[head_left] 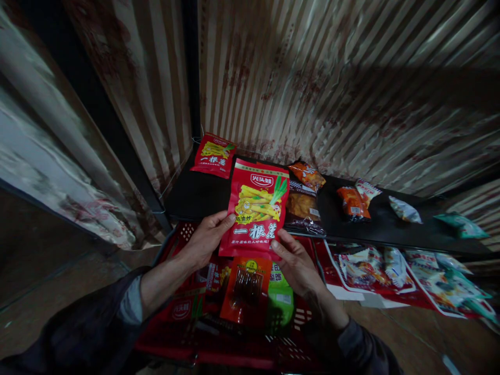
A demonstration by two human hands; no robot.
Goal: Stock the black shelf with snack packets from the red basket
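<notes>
A red snack bag with yellow sticks and a green onion printed on its front is held upright between my two hands. My left hand grips its lower left edge, thumb on the front. On the lower right edge my right hand pinches the bag the same way. Directly below is a red shopping basket with holes in its wall. Inside it lie an orange snack pack, a green pack and more red bags, partly hidden by my hands.
A black shelf runs across behind the basket. On it are a similar red bag, a brown snack bag, orange bags and smaller packs. More red baskets with snacks stand below right. Striped curtain hangs behind.
</notes>
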